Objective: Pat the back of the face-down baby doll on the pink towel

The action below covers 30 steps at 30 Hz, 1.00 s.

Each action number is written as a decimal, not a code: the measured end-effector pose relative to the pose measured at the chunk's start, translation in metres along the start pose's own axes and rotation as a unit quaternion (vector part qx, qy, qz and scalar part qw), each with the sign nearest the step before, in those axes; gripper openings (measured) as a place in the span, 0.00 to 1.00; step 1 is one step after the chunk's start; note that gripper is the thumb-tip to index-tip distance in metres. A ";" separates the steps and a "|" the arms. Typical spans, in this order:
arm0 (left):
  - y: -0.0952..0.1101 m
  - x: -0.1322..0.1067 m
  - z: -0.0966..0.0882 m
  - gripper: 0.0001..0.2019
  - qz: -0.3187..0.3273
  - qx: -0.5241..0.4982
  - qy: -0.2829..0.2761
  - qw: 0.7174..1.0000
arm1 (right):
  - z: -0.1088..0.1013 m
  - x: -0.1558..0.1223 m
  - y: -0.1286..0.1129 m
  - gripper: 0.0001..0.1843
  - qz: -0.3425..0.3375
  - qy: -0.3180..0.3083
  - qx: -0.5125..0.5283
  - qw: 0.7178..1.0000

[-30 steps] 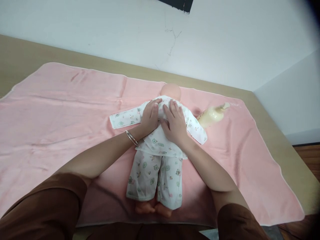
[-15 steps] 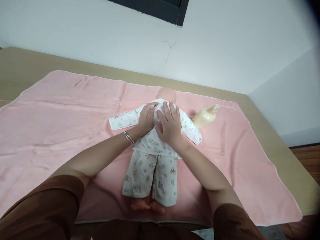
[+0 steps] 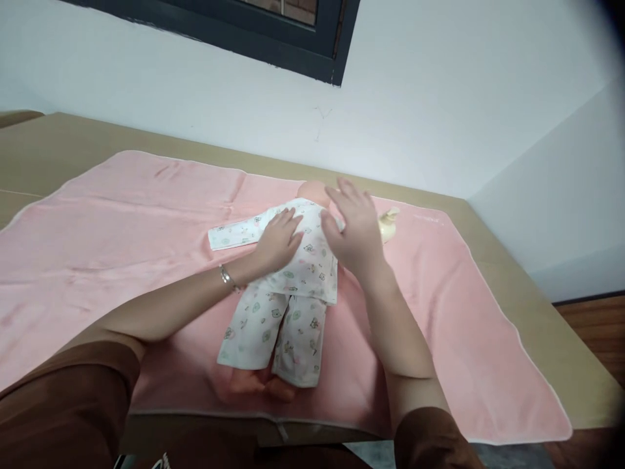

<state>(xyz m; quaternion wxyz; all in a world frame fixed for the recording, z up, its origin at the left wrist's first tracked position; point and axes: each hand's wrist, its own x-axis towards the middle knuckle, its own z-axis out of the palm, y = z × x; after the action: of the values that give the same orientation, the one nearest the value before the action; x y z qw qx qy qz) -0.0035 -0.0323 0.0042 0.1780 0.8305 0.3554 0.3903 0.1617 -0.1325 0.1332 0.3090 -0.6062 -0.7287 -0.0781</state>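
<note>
A baby doll (image 3: 293, 286) in white printed pyjamas lies face down on a pink towel (image 3: 122, 228), head away from me, feet toward me. My left hand (image 3: 278, 238) rests flat on the doll's back, fingers spread, a bangle on the wrist. My right hand (image 3: 354, 228) hovers open just above the doll's right shoulder, fingers stretched out, holding nothing. It covers the doll's right sleeve. A cream baby bottle (image 3: 388, 221) lies on the towel just beyond my right hand, mostly hidden by it. The doll's left sleeve (image 3: 234, 232) lies stretched out to the left.
The towel covers a beige table (image 3: 537, 286) set against a white wall (image 3: 439, 98) with a dark window frame (image 3: 293, 39) above. The table's right edge drops to a wooden floor (image 3: 600, 326). My brown sleeves fill the bottom of the view.
My right hand has lifted off the doll's back and moved up and to the right, fingers open. The left hand stays on the back. The camera has tilted upward.
</note>
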 end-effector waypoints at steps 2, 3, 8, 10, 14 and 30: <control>0.033 -0.018 -0.002 0.23 0.022 0.030 -0.061 0.997 | -0.030 -0.002 0.013 0.26 0.032 0.009 0.021 0.999; 0.051 -0.025 -0.002 0.23 0.049 0.017 -0.107 0.993 | -0.042 -0.004 0.021 0.26 0.048 0.012 0.024 0.999; 0.123 -0.011 0.007 0.21 0.001 -0.204 -0.216 0.955 | -0.066 -0.008 0.059 0.27 0.173 -0.048 -0.044 0.983; 0.137 0.017 0.016 0.20 -0.091 -0.329 -0.175 0.924 | -0.062 -0.006 0.065 0.25 0.196 -0.101 -0.077 0.972; 0.149 0.066 0.034 0.28 -0.203 -0.609 -0.179 0.745 | -0.046 0.001 0.058 0.21 0.193 -0.193 -0.120 0.955; 0.103 0.045 0.001 0.29 -0.435 -0.677 -0.184 0.564 | -0.045 0.027 0.043 0.29 0.345 -0.200 -0.202 0.894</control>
<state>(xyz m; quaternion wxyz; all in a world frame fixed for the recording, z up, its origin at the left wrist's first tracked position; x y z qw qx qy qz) 0.0636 -0.0706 0.0860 0.8982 0.2647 0.2646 0.2306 0.2157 -0.1207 0.1726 0.0350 -0.8718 -0.4885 0.0110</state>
